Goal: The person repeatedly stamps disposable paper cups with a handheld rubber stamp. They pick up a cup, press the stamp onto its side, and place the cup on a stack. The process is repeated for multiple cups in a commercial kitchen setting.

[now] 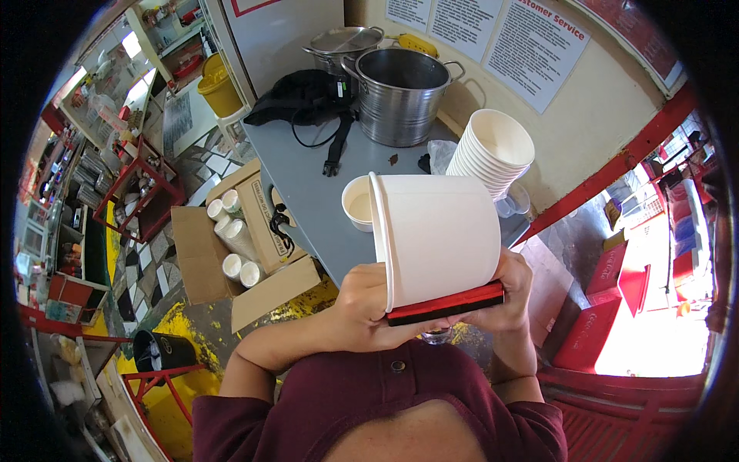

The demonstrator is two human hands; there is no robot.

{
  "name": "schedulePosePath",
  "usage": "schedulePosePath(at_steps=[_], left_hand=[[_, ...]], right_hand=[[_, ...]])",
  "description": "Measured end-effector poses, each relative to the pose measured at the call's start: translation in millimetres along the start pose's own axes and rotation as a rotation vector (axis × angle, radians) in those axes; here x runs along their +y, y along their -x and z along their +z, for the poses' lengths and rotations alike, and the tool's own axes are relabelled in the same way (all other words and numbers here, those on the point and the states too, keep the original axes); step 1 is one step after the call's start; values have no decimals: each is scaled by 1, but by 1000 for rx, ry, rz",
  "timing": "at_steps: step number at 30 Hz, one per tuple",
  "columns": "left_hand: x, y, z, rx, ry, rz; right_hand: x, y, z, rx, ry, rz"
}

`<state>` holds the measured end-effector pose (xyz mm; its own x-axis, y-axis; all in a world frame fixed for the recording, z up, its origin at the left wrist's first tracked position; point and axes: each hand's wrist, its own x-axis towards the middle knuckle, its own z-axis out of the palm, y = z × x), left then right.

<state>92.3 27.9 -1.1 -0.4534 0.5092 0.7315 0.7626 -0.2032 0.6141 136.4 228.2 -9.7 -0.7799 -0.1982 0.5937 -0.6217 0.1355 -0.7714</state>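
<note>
A large white paper tub [441,231] lies tilted on its side between my hands, its rim towards the left. My left hand [361,309] grips the rim end, with some fingers hidden by the tub. Around the base end curls my right hand [511,289]. Pressed along the tub's lower side is a flat red-and-black block [447,303], held from beneath by my fingers; whether it is a stamp I cannot tell. Just behind the tub, a smaller-looking white paper cup [359,205] stands on the grey table [312,196]. A tall stack of white paper tubs [491,150] leans farther right.
A steel stockpot [401,104], a lidded pot [329,49] and a black bag [306,98] occupy the table's back. Clear plastic cups [514,202] sit by the stack. On the floor at left, an open cardboard box [199,254] holds sleeves of paper cups [236,237].
</note>
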Motion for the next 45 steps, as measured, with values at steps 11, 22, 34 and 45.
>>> schedulePosePath(at_steps=[11, 22, 34, 45], left_hand=[[-19, 0, 2, 249, 34, -270], [-50, 23, 6, 594, 702, -471], [-69, 10, -18, 700, 1350, -618], [-62, -70, -10, 493, 787, -331]], right_hand=[[34, 30, 18, 198, 641, -450], [49, 10, 51, 285, 592, -235], [2, 62, 0, 1168, 729, -303], [-27, 65, -21, 1372, 1052, -287]])
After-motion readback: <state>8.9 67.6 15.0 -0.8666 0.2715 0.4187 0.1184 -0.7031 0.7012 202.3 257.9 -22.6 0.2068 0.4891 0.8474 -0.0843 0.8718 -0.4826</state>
